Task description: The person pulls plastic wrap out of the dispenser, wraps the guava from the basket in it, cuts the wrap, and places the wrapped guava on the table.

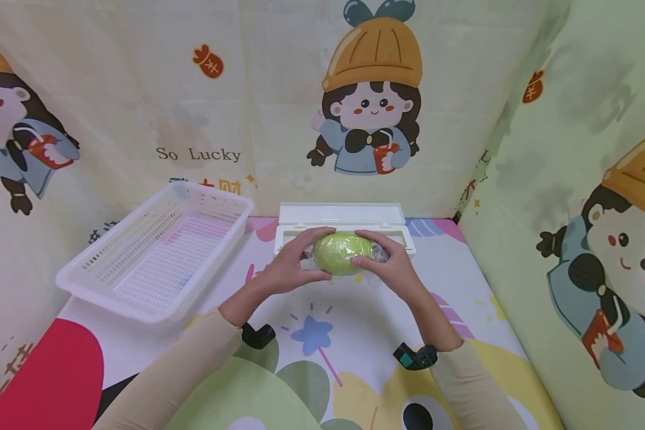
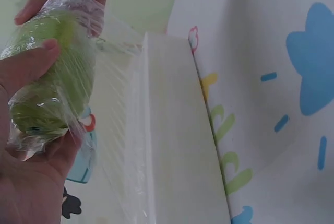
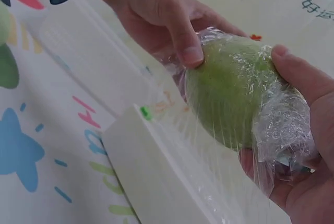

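Observation:
A green mango point(image 1: 340, 253) wrapped in clear cling film is held between my two hands above the white film box. My left hand point(image 1: 290, 263) grips one end, its thumb on the near side in the left wrist view. At the other end my right hand point(image 1: 389, 263) holds the fruit and a crumpled bunch of cling film point(image 3: 284, 127). Stretched film runs from the mango down toward the cling film box point(image 1: 344, 215), whose lid is raised. The palm-side fingers are partly hidden behind the fruit.
A white perforated plastic basket point(image 1: 204, 292) stands to the left on the patterned table cover point(image 1: 365, 325). Printed cloth walls point(image 1: 269, 89) rise behind the table and at both sides. Each wrist wears a small black device point(image 1: 416, 356).

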Available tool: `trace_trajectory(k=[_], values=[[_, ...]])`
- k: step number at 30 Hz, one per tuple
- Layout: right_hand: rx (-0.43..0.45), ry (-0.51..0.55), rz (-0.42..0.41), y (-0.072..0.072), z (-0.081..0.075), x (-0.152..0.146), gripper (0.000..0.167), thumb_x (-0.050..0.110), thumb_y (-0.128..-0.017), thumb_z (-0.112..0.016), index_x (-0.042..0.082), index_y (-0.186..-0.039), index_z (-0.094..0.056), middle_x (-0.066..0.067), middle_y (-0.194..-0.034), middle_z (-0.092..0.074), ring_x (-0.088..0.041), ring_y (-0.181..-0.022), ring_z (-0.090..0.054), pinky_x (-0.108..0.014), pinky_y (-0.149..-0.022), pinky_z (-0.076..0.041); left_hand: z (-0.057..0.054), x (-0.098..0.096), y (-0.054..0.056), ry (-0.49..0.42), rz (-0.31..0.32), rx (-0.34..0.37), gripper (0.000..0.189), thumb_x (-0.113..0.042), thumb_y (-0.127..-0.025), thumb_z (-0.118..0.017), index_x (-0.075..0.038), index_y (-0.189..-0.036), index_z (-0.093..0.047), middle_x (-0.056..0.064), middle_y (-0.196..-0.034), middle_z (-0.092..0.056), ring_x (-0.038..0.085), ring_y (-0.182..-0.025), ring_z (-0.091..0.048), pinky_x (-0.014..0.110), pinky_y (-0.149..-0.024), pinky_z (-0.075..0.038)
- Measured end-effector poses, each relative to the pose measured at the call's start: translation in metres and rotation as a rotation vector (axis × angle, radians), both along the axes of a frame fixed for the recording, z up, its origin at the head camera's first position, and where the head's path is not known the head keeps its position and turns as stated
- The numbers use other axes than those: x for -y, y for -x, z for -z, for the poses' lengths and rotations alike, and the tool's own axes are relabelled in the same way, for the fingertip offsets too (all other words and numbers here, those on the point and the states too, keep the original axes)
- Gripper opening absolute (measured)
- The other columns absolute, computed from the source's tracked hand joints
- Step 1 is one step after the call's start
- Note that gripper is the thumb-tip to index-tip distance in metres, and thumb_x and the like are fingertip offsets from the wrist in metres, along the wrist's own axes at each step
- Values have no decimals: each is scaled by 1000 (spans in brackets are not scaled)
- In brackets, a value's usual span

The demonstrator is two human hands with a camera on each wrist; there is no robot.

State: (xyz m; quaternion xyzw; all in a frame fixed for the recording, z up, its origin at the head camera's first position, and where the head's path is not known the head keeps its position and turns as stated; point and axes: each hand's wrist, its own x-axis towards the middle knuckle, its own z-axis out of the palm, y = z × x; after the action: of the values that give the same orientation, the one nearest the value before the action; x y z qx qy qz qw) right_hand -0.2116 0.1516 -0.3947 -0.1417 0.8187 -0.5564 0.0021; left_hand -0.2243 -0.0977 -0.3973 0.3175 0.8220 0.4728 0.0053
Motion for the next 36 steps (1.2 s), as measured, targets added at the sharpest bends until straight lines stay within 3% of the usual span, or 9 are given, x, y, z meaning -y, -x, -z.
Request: trace_trajectory(k=[3, 7, 11, 14, 17, 22, 24, 36], values=[[-12, -1, -39, -6, -8, 2, 67, 11, -81, -77, 15, -141, -48, -9, -145, -47, -29, -118, -48, -24, -84, -53, 1, 1, 2, 1, -13, 44, 86, -19, -75, -84, -36, -144, -37, -8, -147, -42, 20, -127, -50, 44, -93, -54], [-45, -39, -63, -15, -19, 5, 76, 8, -76, -81, 13, -143, -44, -9, -149, -40, -31, -124, -47, -36, -91, -55, 2, 2, 4, -34, -14, 98, 85, -18, -75, -84, -33, -145, -37, -5, -148, -42, 21, -128, -51, 41, -95, -53], [-99, -101, -63, -18, -22, 7, 84, 8, -73, -83, 14, -146, -40, -8, -157, -28, -33, -140, -30, -53, -104, -45, 3, 2, 6, -78, -18, 148, 84, -17, -76, -83, -29, -145, -36, -1, -148, -41, 24, -124, -54, 39, -97, -53], [-142, -137, -63, -17, -21, 7, 86, 9, -73, -83, 14, -147, -39, -7, -160, -20, -33, -146, -21, -58, -107, -39, 4, 2, 7, -97, -20, 174, 84, -17, -77, -82, -25, -146, -35, 1, -147, -42, 26, -121, -55, 40, -99, -52], [-158, -150, -65, -16, -17, 7, 84, 10, -74, -83, 16, -146, -40, -6, -157, -28, -32, -140, -33, -51, -102, -46, 5, 2, 8, -103, -14, 200, 83, -19, -77, -82, -22, -146, -35, 2, -146, -42, 27, -120, -56, 40, -100, -51], [-167, -137, -60, -1, 6, -1, 78, 20, -75, -83, 28, -143, -45, -2, -145, -47, -26, -113, -53, -32, -82, -56, 4, 2, 7, -90, -20, 243, 85, -19, -76, -83, -24, -146, -35, 3, -145, -43, 27, -122, -54, 40, -99, -51], [-172, -130, -58, 4, 15, -3, 78, 24, -75, -84, 32, -142, -45, 0, -144, -47, -25, -111, -54, -31, -80, -56, 5, 2, 7, -86, -21, 247, 86, -17, -75, -83, -25, -146, -35, 3, -144, -43, 27, -123, -53, 39, -99, -52], [-135, -86, -59, 0, 14, -3, 77, 21, -77, -82, 33, -143, -44, -2, -145, -46, -26, -106, -53, -26, -76, -56, 6, 4, 7, -85, 6, 205, 85, -11, -76, -82, -21, -146, -36, 6, -144, -44, 28, -122, -54, 40, -98, -52]])
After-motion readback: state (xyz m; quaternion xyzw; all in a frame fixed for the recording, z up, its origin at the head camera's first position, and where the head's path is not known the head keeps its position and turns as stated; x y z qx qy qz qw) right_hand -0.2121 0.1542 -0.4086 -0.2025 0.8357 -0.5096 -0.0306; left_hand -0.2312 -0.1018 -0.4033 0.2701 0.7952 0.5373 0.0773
